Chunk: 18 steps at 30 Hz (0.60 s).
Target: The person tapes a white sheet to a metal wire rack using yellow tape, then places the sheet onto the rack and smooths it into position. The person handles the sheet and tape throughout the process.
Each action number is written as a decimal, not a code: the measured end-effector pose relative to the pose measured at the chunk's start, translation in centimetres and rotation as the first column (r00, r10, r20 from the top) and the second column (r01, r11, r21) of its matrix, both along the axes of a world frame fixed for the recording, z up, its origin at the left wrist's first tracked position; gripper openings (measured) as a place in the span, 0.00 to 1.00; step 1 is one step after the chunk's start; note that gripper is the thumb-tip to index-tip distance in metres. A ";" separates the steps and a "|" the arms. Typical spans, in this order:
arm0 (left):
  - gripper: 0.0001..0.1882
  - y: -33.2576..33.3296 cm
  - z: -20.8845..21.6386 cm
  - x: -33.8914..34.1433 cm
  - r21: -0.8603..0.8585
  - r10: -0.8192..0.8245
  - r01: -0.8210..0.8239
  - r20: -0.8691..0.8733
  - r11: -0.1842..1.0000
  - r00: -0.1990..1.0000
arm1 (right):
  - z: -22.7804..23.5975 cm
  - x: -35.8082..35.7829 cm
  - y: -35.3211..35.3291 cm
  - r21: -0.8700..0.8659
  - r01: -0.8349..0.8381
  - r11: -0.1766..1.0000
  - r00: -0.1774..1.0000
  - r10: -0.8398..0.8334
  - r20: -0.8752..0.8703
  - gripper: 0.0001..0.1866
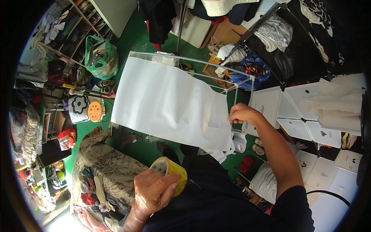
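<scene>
My left hand (154, 192) is closed around a wide roll of yellow packing tape (178, 178), held close to my body at the lower middle. A white sheet (166, 100) with a fine texture lies over a frame of thin metal tubes (201, 63). Its surface ripples slightly, and its right side hangs near the frame's corner. There my right hand (242, 114) pinches at the sheet's right edge, with the arm reaching in from the right. Below that hand, white crumpled material (239, 142) hangs from the frame's near right corner. The fingertips partly hide what they grip.
A camouflage-covered seat (112, 162) with clothes on it stands at the left. Near it are an orange round stool (96, 111) and a green plastic bag (101, 58). White storage boxes (297, 102) line the right side. A blue bag (253, 71) sits behind the frame.
</scene>
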State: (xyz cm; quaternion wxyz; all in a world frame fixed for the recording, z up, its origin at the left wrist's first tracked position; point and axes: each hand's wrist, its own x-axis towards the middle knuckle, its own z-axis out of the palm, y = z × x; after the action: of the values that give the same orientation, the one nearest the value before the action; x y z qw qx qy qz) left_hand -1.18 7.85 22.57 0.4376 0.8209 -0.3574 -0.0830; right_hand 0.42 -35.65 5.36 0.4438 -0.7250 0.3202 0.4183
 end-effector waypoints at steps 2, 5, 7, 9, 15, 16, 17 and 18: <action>0.12 0.0 0.1 0.1 0.000 0.003 -0.003 -0.001 1.000 1.000 | 0.4 0.1 0.2 -0.006 0.004 1.000 1.000 -0.004 -0.002 0.07; 0.12 0.1 0.1 0.1 0.002 0.003 -0.003 -0.016 1.000 1.000 | 0.1 -0.1 0.2 -0.004 0.034 0.999 0.999 -0.034 0.005 0.08; 0.12 0.2 0.2 0.2 0.007 0.002 -0.002 -0.018 1.000 1.000 | 0.0 -0.1 0.3 -0.009 0.049 0.999 0.999 -0.049 0.010 0.08; 0.12 0.3 0.2 0.3 0.011 0.000 0.000 -0.017 1.000 1.000 | 0.0 -0.1 0.4 -0.012 0.061 0.998 0.998 -0.061 0.014 0.08; 0.12 0.5 0.0 0.4 0.002 0.003 -0.003 -0.008 1.000 1.000 | -0.1 -0.3 0.8 -0.030 0.110 0.994 0.994 -0.109 0.031 0.09; 0.12 0.6 -0.1 0.4 -0.003 0.007 -0.007 -0.008 1.000 1.000 | 0.1 -0.3 1.0 -0.034 0.119 0.992 0.992 -0.118 0.035 0.09; 0.12 0.6 -0.1 0.4 -0.007 0.011 -0.011 -0.009 1.000 1.000 | 0.2 -0.4 1.1 -0.039 0.128 0.991 0.991 -0.126 0.038 0.09; 0.12 0.7 -0.2 0.4 -0.010 0.011 -0.011 -0.005 1.000 1.000 | 0.3 -0.4 1.3 -0.045 0.137 0.990 0.990 -0.135 0.045 0.09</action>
State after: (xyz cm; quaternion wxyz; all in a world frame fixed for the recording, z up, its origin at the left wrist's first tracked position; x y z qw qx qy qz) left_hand -0.76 8.53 22.35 0.4433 0.8204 -0.3521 -0.0809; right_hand 0.00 -34.38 5.66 0.4606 -0.7203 0.3695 0.3640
